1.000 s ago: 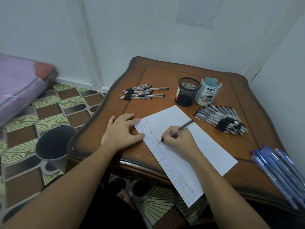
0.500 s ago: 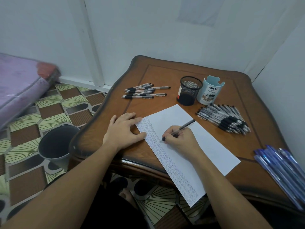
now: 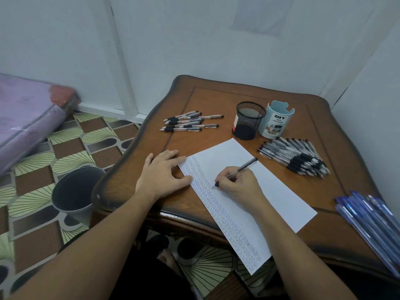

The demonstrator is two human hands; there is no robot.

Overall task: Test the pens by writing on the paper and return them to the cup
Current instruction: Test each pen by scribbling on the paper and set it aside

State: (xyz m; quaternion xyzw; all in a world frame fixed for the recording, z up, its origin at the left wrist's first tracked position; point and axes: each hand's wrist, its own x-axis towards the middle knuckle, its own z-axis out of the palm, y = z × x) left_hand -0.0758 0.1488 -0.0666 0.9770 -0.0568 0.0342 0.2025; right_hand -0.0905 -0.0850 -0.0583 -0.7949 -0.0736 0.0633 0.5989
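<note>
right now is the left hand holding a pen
No, the left hand lies flat with its fingertips on the edge of the paper, while the right hand holds the pen.

One view only, head-worn, wide-angle. Looks forward and down at the table [image 3: 216,100] from over its near edge, close in. Left hand [image 3: 161,176] and right hand [image 3: 240,185] enter from the bottom of frame onto the table. Floor [image 3: 65,148] left of the table, wall [image 3: 194,40] behind it.
</note>
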